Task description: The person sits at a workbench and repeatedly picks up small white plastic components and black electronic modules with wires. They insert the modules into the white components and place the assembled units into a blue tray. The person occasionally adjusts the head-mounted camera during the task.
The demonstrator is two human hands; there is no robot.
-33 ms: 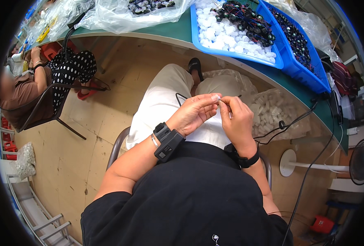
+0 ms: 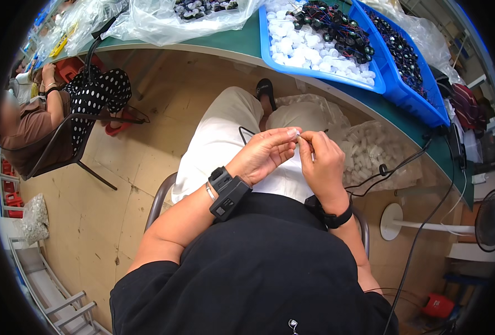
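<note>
Over my lap, both hands meet fingertip to fingertip. Between thumb and forefinger, my left hand (image 2: pixel 266 155) pinches a small white piece (image 2: pixel 298 133), mostly covered by the fingers; its exact kind is too small to make out. My right hand (image 2: pixel 323 164) has its thumb and fingertips closed at the same piece from the other side. On the table ahead, a blue bin (image 2: pixel 325 80) holds white rounded plastic pieces (image 2: pixel 295 44) and a pile of small black parts with thin wires (image 2: pixel 337 28).
Beside it, a second blue bin (image 2: pixel 440 115) holds more black wired parts. Clear plastic bags (image 2: pixel 164 25) lie on the green table (image 2: pixel 225 43). Black cables (image 2: pixel 395 167) hang at the right, near a fan (image 2: pixel 490 220). A seated person (image 2: pixel 41 123) is at the left.
</note>
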